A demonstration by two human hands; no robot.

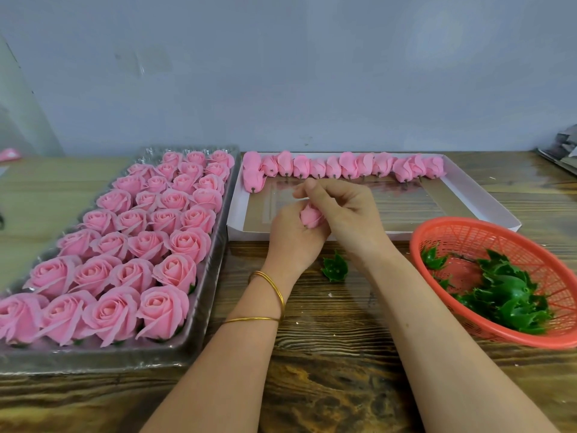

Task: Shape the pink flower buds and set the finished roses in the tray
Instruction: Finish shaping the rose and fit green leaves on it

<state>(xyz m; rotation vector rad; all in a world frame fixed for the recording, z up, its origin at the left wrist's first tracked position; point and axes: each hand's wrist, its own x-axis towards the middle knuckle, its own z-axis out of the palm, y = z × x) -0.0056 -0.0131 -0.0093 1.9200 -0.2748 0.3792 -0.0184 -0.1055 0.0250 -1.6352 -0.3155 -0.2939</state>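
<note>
I see the bud [310, 216] in the middle of the frame, in front of the white box [487, 195], held between both hands. The left hand [290, 235] has its fingers curled round the base. The right hand [343, 214] bends over the top with thumb and forefinger pinched at a petal; I cannot tell how hard. My first worry is that pinch, because the petals look thin and too much pull could crease or tear one. If the left fingers loosen, the bud could drop onto the tabletop [327, 370]. The tray [215, 276] at the left of the frame is nearly full, and its free cups seem to lie at the upper left corner. Reaching there means crossing finished roses [175, 242], where the bangles [270, 284] or a forearm could flatten open petals. A loose green leaf cup [335, 270] lies just below the wrists and could be swept away. The red basket [468, 232] sits just beside the right forearm, so a wide elbow could nudge it.
</note>
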